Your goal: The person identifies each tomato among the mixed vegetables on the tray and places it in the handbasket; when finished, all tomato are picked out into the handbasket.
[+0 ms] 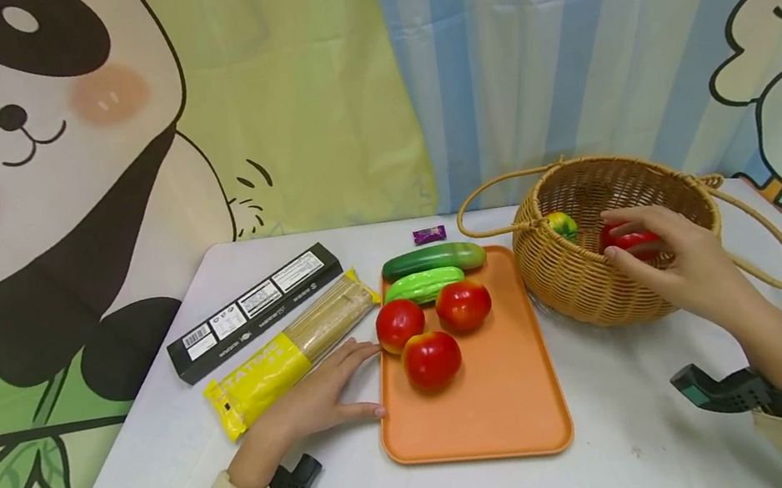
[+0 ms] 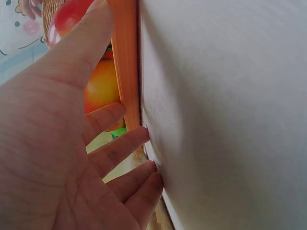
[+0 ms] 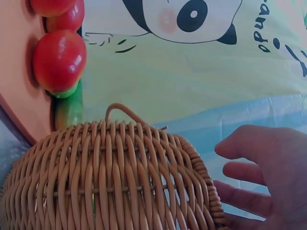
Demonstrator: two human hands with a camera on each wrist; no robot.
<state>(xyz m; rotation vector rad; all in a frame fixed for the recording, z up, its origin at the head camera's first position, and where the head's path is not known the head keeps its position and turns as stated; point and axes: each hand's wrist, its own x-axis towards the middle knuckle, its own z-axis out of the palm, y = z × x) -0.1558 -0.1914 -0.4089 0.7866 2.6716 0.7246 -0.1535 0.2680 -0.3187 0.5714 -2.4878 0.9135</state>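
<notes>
My left hand [image 1: 322, 393] rests along the left edge of an orange tray [image 1: 501, 396], fingers spread and fingertips at its rim. On that tray lie three red, apple-like fruits [image 1: 433, 361], a bumpy light-green vegetable [image 1: 424, 285] and a dark-green cucumber [image 1: 431, 261]. Over the wicker basket [image 1: 596, 293] reaches my right hand [image 1: 698, 265], thumb and fingers apart. Just under its fingers, inside the basket, shows a glossy red item [image 1: 629, 239], partly covered by the hand. Nothing shows between the thumb and fingers in the right wrist view. A green-and-yellow item [image 1: 562, 226] also sits in the basket.
Left of the tray lie a yellow pack of noodles [image 1: 294, 355] and a long black box [image 1: 257, 310]. Behind the tray is a small purple packet [image 1: 429, 235]. The basket's handles [image 1: 777, 237] stick out to both sides; a printed curtain [image 1: 308, 96] hangs behind the table.
</notes>
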